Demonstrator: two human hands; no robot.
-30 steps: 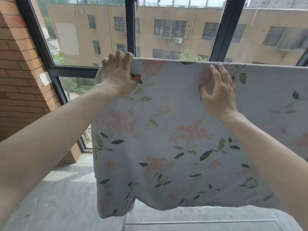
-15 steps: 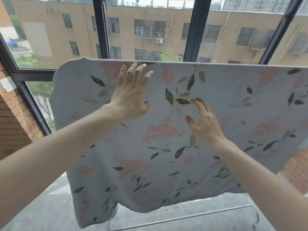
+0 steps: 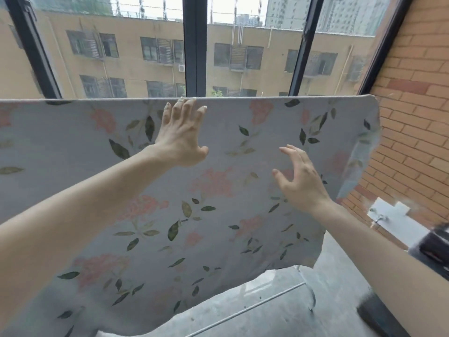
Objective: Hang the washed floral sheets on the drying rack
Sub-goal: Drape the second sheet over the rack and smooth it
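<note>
Left hand (image 3: 182,139) flat, splayed on hung floral sheet (image 3: 218,215); right hand (image 3: 300,181) open, empty

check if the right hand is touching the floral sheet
Cannot tell. In the head view the right hand is open with fingers spread in front of the floral sheet, but from behind the hand neither contact nor a gap shows plainly.

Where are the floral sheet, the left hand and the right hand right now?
floral sheet (image 3: 243,147): head view, upper middle of the hanging cloth.
left hand (image 3: 181,137): head view, back of the hand, fingers spread.
right hand (image 3: 301,181): head view, back of the hand, fingers open.
</note>
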